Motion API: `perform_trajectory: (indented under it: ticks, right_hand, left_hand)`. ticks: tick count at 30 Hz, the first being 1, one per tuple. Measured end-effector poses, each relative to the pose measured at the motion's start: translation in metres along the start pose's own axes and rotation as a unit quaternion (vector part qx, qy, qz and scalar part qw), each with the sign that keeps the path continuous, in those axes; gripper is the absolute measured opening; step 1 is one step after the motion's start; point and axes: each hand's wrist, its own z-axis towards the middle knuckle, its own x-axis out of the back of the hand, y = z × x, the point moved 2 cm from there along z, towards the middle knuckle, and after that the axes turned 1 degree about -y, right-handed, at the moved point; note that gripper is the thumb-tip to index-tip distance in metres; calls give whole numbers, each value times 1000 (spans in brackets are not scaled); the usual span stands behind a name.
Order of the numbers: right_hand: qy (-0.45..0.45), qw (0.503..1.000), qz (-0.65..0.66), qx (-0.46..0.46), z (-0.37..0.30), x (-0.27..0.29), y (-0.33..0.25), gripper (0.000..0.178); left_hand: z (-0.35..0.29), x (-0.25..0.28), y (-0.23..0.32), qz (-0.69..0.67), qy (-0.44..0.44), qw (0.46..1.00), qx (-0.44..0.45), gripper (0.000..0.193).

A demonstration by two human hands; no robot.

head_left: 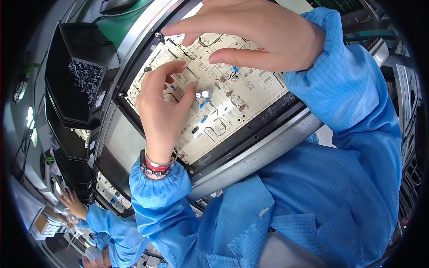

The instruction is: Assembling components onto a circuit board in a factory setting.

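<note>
Head view: the board [261,96] lies in a black frame [250,139], below both hands. The left hand [161,105] is open over the left part of the board, fingers curved, thumb and index finger apart. Its thumb is just beside two capacitors [205,94]; contact cannot be determined. The right hand [268,38] is open above the board's upper part, thumb and fingers spread apart. Left of the frame, a black bin [49,91] contains small dark parts [87,78].
</note>
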Motion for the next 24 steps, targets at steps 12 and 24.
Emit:
perform_trajectory:
  ticks: [12, 24]
  right_hand:
    - [247, 941, 104, 205, 39, -17, 13, 50]
    - [-75, 973, -197, -92, 231, -69, -77, 16]
  left_hand:
    - [3, -2, 1, 28, 9, 986, -166, 7]
    - [-31, 63, -21, -139, 94, 980, -106, 16]
